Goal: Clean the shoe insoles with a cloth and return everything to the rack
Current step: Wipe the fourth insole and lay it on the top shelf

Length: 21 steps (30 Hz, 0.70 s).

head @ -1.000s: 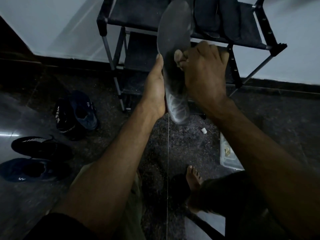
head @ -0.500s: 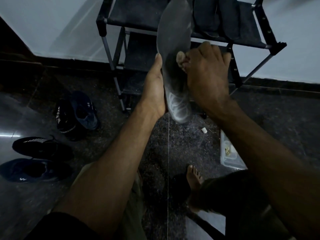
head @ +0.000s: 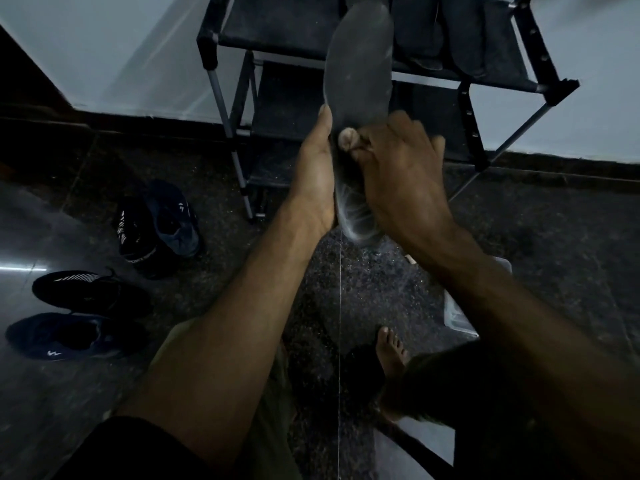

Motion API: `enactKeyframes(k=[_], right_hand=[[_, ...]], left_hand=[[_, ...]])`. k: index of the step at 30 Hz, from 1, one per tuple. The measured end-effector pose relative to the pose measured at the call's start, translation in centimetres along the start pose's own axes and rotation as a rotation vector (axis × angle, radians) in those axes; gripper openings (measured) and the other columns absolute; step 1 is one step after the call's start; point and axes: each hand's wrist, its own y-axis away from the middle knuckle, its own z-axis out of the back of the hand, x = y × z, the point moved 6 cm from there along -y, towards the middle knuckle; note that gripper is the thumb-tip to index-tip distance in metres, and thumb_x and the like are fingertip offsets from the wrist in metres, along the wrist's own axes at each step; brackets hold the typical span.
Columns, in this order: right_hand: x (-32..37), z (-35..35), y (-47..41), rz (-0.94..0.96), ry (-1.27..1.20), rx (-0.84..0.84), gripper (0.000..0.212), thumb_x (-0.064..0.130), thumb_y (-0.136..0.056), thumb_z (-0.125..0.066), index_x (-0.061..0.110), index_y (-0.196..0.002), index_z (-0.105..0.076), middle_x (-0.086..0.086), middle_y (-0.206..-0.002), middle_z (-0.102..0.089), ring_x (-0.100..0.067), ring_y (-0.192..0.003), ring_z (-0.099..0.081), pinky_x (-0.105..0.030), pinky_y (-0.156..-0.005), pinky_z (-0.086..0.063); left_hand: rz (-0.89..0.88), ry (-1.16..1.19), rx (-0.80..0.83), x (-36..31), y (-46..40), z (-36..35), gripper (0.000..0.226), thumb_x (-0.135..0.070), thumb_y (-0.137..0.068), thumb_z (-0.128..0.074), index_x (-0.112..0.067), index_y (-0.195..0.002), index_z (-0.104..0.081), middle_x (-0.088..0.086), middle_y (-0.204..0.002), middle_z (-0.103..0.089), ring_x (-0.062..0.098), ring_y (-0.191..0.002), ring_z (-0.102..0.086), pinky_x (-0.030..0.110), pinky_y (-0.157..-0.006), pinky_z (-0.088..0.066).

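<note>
A long grey insole (head: 358, 67) stands upright in front of the black shoe rack (head: 277, 32). My left hand (head: 317, 174) supports its lower left edge, thumb along the rim. My right hand (head: 398, 168) grips a small pale cloth (head: 346, 138) bunched in its fingers and presses it against the insole's middle. The insole's heel (head: 356, 220) shows pale lines below my hands. Other dark insoles (head: 464, 32) lie on the rack's top shelf.
Four dark shoes sit on the floor at left: a pair (head: 159, 223) near the rack and two (head: 86, 292) closer to me. A clear plastic box (head: 457, 317) lies under my right forearm. My bare foot (head: 391, 351) rests on the speckled floor.
My right hand with the cloth has moved down the insole, from near its upper middle toward my left thumb. The left hand and insole have stayed in place.
</note>
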Motion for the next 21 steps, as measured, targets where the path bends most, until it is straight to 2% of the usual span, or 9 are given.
enactKeyframes(k=[2, 4, 5, 8, 10, 13, 15, 18, 21], right_hand=[[0.3, -0.4, 0.2, 0.010, -0.030, 0.005, 0.020, 0.020, -0.098, -0.051, 0.007, -0.097, -0.064, -0.012, -0.101, -0.059, -0.028, -0.089, -0.053, -0.027, -0.073, -0.016], [0.7, -0.7, 1.4, 0.044, -0.066, 0.026, 0.025, 0.025, -0.100, -0.049, 0.008, -0.090, -0.065, -0.010, -0.096, -0.059, -0.026, -0.084, -0.054, -0.032, -0.073, -0.025], [1.0, -0.7, 2.2, 0.056, -0.078, 0.042, 0.026, 0.027, -0.100, -0.048, 0.010, -0.089, -0.065, -0.009, -0.094, -0.059, -0.025, -0.082, -0.054, -0.033, -0.071, -0.027], [1.1, -0.8, 3.5, 0.061, -0.071, 0.067, 0.021, 0.025, -0.098, -0.053, 0.011, -0.090, -0.066, -0.008, -0.091, -0.059, -0.025, -0.081, -0.054, -0.034, -0.070, -0.027], [0.9, -0.5, 2.8, 0.033, -0.095, 0.054, 0.024, 0.026, -0.098, -0.052, 0.011, -0.091, -0.068, -0.008, -0.092, -0.059, -0.025, -0.083, -0.055, -0.034, -0.070, -0.031], [0.6, 0.0, 0.8, -0.045, -0.129, 0.023, 0.027, 0.026, -0.099, -0.049, 0.009, -0.093, -0.069, -0.009, -0.095, -0.060, -0.023, -0.085, -0.054, -0.031, -0.071, -0.026], [0.7, -0.2, 0.4, -0.053, -0.136, 0.030, 0.028, 0.027, -0.098, -0.048, 0.009, -0.095, -0.069, -0.009, -0.097, -0.060, -0.022, -0.087, -0.055, -0.031, -0.072, -0.027], [1.6, -0.7, 1.7, 0.009, -0.223, 0.055, 0.035, 0.030, -0.097, -0.042, 0.008, -0.093, -0.069, -0.009, -0.096, -0.061, -0.024, -0.085, -0.057, -0.046, -0.072, -0.044], [2.3, -0.5, 3.6, 0.042, -0.220, 0.051, 0.041, 0.035, -0.097, -0.040, 0.008, -0.091, -0.070, -0.009, -0.091, -0.061, -0.026, -0.080, -0.056, -0.046, -0.069, -0.043]], left_hand=[[0.006, 0.013, 0.006, 0.1, 0.0, 0.1, 0.060, -0.048, -0.104, -0.027, -0.001, -0.111, -0.064, 0.018, -0.107, -0.068, 0.027, -0.103, -0.067, 0.039, -0.093, -0.054], [0.049, 0.057, 0.033, 0.2, 0.0, 0.1, 0.067, -0.052, -0.102, -0.027, 0.004, -0.117, -0.060, 0.023, -0.118, -0.062, 0.033, -0.119, -0.059, 0.044, -0.107, -0.044], [0.059, 0.074, 0.030, 0.2, -0.1, 0.2, 0.068, -0.053, -0.102, -0.026, 0.005, -0.118, -0.059, 0.025, -0.121, -0.060, 0.034, -0.124, -0.056, 0.044, -0.110, -0.041], [0.055, 0.087, 0.036, 0.2, -0.4, 0.3, 0.067, -0.051, -0.103, -0.024, 0.004, -0.117, -0.058, 0.026, -0.121, -0.060, 0.037, -0.126, -0.053, 0.041, -0.109, -0.042], [0.064, 0.103, 0.056, 0.5, -0.5, 0.1, 0.068, -0.052, -0.102, -0.025, 0.006, -0.120, -0.057, 0.025, -0.121, -0.060, 0.036, -0.128, -0.052, 0.043, -0.110, -0.040], [0.081, 0.111, 0.130, 0.9, -0.8, 0.1, 0.076, -0.056, -0.098, -0.034, 0.008, -0.137, -0.046, 0.027, -0.139, -0.049, 0.036, -0.133, -0.047, 0.050, -0.115, -0.032], [0.071, 0.109, 0.134, 0.7, -0.8, 0.1, 0.076, -0.056, -0.098, -0.035, 0.008, -0.139, -0.044, 0.028, -0.142, -0.046, 0.036, -0.134, -0.045, 0.050, -0.115, -0.032], [0.061, 0.136, 0.105, 0.3, -0.5, 0.2, 0.071, -0.052, -0.102, -0.026, 0.008, -0.130, -0.049, 0.028, -0.129, -0.054, 0.036, -0.131, -0.049, 0.043, -0.113, -0.037], [0.035, 0.129, 0.108, 0.0, -0.5, 0.4, 0.068, -0.050, -0.103, -0.022, 0.006, -0.132, -0.047, 0.028, -0.131, -0.052, 0.038, -0.130, -0.049, 0.040, -0.115, -0.034]])
